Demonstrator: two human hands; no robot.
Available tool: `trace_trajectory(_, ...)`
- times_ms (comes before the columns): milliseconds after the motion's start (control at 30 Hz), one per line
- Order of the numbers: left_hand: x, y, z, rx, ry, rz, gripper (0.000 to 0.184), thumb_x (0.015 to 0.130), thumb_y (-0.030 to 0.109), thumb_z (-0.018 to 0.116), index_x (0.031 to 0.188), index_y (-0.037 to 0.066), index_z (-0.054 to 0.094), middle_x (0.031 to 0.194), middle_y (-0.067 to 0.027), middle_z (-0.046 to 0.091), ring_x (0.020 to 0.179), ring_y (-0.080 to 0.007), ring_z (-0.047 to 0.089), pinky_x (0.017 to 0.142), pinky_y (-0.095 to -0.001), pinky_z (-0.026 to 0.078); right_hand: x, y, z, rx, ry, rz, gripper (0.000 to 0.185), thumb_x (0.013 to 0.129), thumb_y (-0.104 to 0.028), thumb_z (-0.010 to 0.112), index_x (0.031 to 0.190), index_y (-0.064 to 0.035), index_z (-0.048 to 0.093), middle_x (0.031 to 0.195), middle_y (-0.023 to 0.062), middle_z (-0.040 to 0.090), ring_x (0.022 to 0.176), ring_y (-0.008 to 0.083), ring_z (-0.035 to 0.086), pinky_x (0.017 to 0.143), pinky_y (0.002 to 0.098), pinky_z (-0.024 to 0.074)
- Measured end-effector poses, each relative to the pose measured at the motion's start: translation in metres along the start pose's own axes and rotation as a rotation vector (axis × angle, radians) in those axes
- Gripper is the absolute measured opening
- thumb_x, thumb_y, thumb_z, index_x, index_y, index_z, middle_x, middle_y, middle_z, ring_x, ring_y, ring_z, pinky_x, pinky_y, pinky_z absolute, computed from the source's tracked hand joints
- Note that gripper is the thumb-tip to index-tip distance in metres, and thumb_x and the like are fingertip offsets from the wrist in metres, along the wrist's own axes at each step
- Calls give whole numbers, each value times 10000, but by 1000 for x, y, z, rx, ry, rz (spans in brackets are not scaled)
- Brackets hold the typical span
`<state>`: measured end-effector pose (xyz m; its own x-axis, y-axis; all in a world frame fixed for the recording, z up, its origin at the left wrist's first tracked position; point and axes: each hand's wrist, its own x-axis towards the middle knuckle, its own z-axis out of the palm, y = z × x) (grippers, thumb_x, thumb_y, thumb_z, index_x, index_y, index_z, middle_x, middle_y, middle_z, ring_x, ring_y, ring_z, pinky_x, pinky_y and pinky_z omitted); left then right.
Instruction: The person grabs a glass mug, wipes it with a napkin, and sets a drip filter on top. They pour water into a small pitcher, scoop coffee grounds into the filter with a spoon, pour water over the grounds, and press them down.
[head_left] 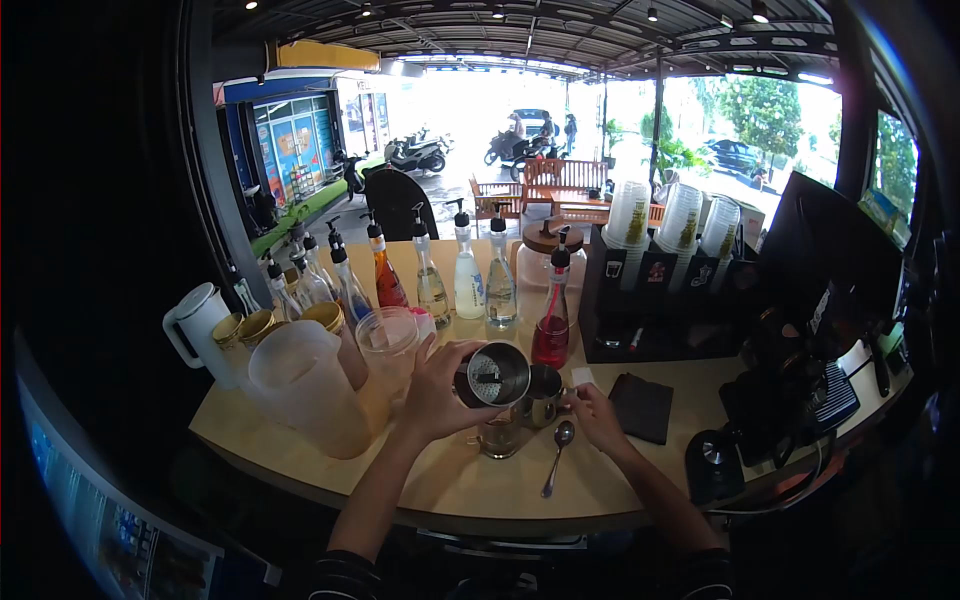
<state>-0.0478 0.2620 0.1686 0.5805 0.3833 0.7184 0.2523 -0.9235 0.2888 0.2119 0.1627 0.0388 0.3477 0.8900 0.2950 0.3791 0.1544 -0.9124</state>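
My left hand (pixel 440 388) is wrapped round a steel cup (pixel 512 384), tilted so that its round mouth faces me. Just right of it, my right hand (pixel 596 415) grips a small metal pitcher (pixel 543 402) by the handle side. A clear glass mug (pixel 498 440) stands on the counter below the steel cup, partly hidden by it. Near my right hand a metal spoon (pixel 555 455) lies on the wood. Beyond the pitcher stands a pump bottle of red syrup (pixel 550 340).
Several pump bottles (pixel 430 290) line the counter's back. A large translucent jug (pixel 305 385) and a white pitcher (pixel 200 325) stand left. At right are a folded dark cloth (pixel 641 407), a black rack with stacked plastic cups (pixel 680 220) and dark equipment (pixel 780 380).
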Motion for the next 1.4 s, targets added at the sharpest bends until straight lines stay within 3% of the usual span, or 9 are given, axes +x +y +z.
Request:
trace_trajectory(33,0,0,-1,4,8,17,784,541,452,820,1174,119,498,1103,-36,584,1006,-192,598,1099,-491,186,-1,0,3,-6,1,0,195,923,-150,522,1013,23,512,907,105,640,836,191,648,726,304,491)
trace_trajectory(100,1,1,-4,-9,-4,9,794,538,445,820,1182,123,486,1105,-34,583,1021,-186,589,1100,-492,184,-1,1,9,310,-33,32,130,942,-142,494,943,-11,495,879,64,616,812,136,617,730,264,475)
trace_trajectory(200,1,1,-7,-1,-6,28,803,536,428,819,1194,130,468,1109,-31,580,1037,-179,575,1099,-495,187,3,8,8,279,61,-26,92,944,-120,493,899,-41,485,831,16,567,774,89,561,721,228,452)
trace_trajectory(333,0,0,-11,68,17,112,787,546,395,813,1198,130,461,1094,-24,577,1029,-186,571,1090,-498,210,-1,-45,2,333,122,-88,87,935,-123,514,891,-53,489,801,-20,532,737,42,489,658,201,408)
trace_trajectory(467,-4,-2,-11,101,45,150,788,552,381,811,1207,125,456,1080,-22,571,1032,-183,566,1079,-505,224,-1,-76,-18,390,168,-52,112,903,-108,528,804,-79,484,736,-24,515,694,44,469,643,203,373)
trace_trajectory(600,-5,-3,-11,140,122,186,762,547,365,805,1193,125,479,1076,-17,565,1038,-176,559,1059,-537,241,6,-106,-32,478,147,-127,138,897,-75,569,807,-66,465,720,-30,527,649,16,508,568,180,411)
trace_trajectory(900,-6,-4,-9,197,165,185,694,539,348,785,1136,116,518,1087,9,574,1028,-154,554,1049,-559,247,1,-186,-29,212,61,-112,171,839,-58,646,807,-43,478,689,-48,484,617,-9,454,517,153,368)
trace_trajectory(1100,-4,0,-4,198,190,193,699,516,374,792,1110,104,540,991,-29,594,927,-177,591,1044,-550,252,3,-202,-19,-75,62,-166,185,816,-67,666,811,-27,486,664,-57,430,588,-11,375,502,162,317)
trace_trajectory(1400,-4,1,1,162,128,118,727,526,414,771,1156,130,544,1011,-12,598,926,-159,594,1069,-521,221,12,-211,-14,-146,63,-169,193,808,-78,675,789,-20,492,636,-59,425,577,-3,348,501,178,320)
